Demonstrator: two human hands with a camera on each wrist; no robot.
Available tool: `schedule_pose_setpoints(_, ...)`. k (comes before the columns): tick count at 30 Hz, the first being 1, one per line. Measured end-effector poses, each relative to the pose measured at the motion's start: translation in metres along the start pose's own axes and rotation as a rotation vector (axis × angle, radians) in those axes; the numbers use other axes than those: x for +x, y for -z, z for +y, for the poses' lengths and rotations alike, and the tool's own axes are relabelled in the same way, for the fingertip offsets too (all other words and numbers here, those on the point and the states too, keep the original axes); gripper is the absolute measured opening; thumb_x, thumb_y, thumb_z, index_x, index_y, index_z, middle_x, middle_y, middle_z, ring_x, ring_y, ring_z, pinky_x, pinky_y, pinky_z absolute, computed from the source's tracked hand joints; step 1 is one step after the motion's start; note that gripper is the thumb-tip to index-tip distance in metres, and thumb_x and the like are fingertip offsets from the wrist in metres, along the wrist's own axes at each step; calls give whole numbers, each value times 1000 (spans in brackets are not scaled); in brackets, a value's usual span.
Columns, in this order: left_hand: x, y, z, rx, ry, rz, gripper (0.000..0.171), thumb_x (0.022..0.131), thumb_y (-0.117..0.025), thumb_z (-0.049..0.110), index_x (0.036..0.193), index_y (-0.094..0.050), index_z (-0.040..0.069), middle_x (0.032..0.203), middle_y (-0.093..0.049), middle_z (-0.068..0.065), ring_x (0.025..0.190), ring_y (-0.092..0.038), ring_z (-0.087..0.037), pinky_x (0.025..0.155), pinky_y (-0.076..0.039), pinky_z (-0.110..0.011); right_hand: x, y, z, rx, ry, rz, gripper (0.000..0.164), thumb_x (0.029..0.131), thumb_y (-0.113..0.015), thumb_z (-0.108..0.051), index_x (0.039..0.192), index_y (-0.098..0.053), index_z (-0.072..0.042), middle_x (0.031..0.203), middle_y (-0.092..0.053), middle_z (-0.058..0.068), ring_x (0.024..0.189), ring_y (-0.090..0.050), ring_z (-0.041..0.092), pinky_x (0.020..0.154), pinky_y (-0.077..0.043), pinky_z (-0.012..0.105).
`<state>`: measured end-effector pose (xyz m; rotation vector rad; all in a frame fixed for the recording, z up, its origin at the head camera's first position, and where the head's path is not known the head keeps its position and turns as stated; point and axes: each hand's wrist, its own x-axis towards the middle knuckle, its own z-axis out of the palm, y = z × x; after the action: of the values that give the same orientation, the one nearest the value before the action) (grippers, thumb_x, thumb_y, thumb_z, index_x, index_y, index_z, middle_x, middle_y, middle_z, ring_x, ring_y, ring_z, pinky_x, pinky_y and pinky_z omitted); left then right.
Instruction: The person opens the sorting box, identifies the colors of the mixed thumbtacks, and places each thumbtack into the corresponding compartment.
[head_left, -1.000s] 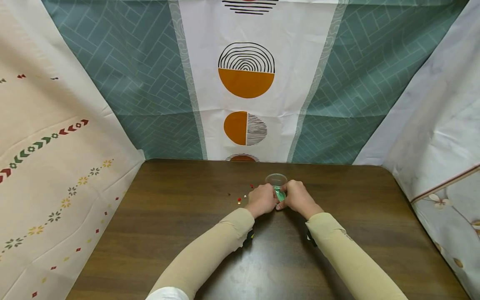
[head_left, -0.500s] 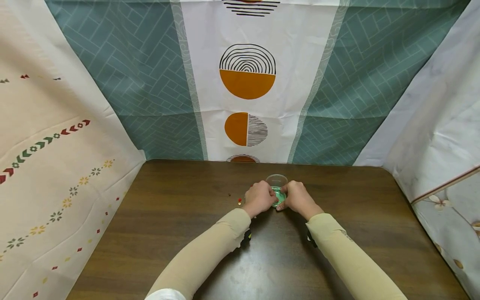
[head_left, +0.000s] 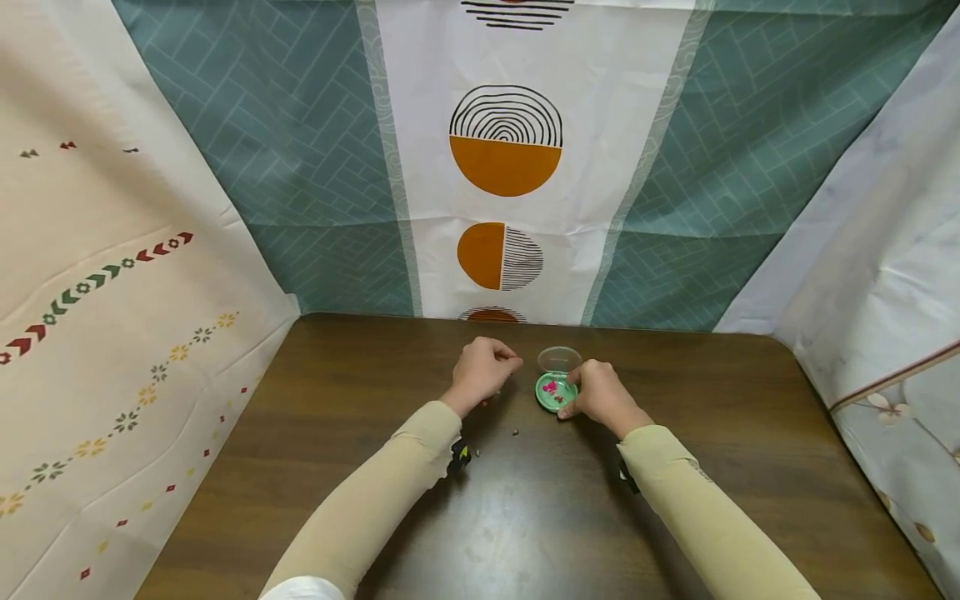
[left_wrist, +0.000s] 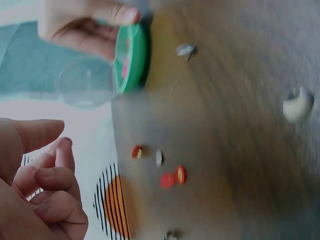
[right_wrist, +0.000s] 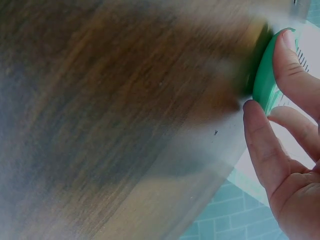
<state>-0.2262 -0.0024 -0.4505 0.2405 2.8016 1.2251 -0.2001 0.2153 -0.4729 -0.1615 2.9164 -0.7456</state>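
Note:
My right hand (head_left: pixel 602 395) grips the edge of a small round green case (head_left: pixel 546 400) with a clear lid (head_left: pixel 559 359) standing open at its back. Thumb and fingertips are on its green rim in the right wrist view. Pink and red bits (head_left: pixel 551 387) lie inside the case. To its left, my left hand (head_left: pixel 481 369) is raised over the table, fingers loosely curled. In the left wrist view nothing shows between its thumb and forefinger. Near it lie red and gold pieces (left_wrist: pixel 180 174), a silver oval piece (left_wrist: pixel 159 158) and an orange-red piece (left_wrist: pixel 136 151).
Small metallic pieces (head_left: pixel 515 432) lie on the brown wooden table (head_left: pixel 360 375) nearer the person. A pale rounded piece (left_wrist: pixel 298 105) shows in the left wrist view. A patterned cloth (head_left: pixel 330 167) hangs along the table's far edge, with more fabric at both sides.
My left hand has moved left, away from the case, uncovering the bits inside it. Small pieces now show nearer the person. My right hand keeps its hold on the case.

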Motion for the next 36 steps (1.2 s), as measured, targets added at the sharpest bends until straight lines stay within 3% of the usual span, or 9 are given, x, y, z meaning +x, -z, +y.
schedule_pose_setpoints(7, 9, 16, -16, -55, 95, 70, 14, 84, -65, 34, 83, -74, 23, 82, -69, 8, 74, -61, -12, 57, -46, -30, -1, 1, 0, 10, 5, -10, 55, 49, -92, -30, 93, -72, -3, 93, -71, 8, 84, -59, 20, 76, -50, 37)
schedule_pose_setpoints(15, 14, 15, -26, -39, 158, 53, 22, 85, -63, 36, 86, -76, 19, 90, -70, 6, 78, -61, -14, 59, -46, -32, 0, 1, 2, 2, 7, -14, 50, 48, -92, -31, 87, -72, -5, 85, -70, 4, 77, -55, 19, 70, -48, 33)
schedule_pose_setpoints(19, 16, 12, -25, 26, 147, 61, 19, 85, -63, 37, 83, -75, 23, 91, -70, 7, 76, -62, -13, 59, -47, -33, 1, 1, 1, 4, 8, -10, 48, 48, -92, -30, 85, -72, -6, 83, -70, 2, 76, -54, 18, 68, -47, 32)
schedule_pose_setpoints(26, 24, 0, -20, 226, 80, 99, 12, 84, -64, 36, 80, -73, 29, 83, -70, 10, 71, -62, -15, 60, -47, -35, 0, 2, -1, 6, -4, -17, 50, 49, -92, -29, 88, -72, -5, 84, -70, 3, 77, -54, 18, 69, -47, 32)
schedule_pose_setpoints(31, 30, -9, -15, 332, 51, 70, 13, 85, -64, 35, 77, -73, 30, 83, -71, 10, 73, -65, -19, 57, -48, -37, 0, 1, -1, 10, -8, -12, 53, 48, -92, -29, 90, -72, -4, 88, -70, 4, 79, -55, 18, 71, -48, 33)
schedule_pose_setpoints(36, 35, -18, -11, 411, 47, 25, 25, 83, -64, 38, 62, -68, 27, 66, -66, 8, 67, -63, -18, 56, -47, -38, 0, 1, -1, 14, -4, -1, 53, 47, -92, -29, 90, -72, -4, 88, -71, 4, 79, -57, 18, 72, -49, 34)
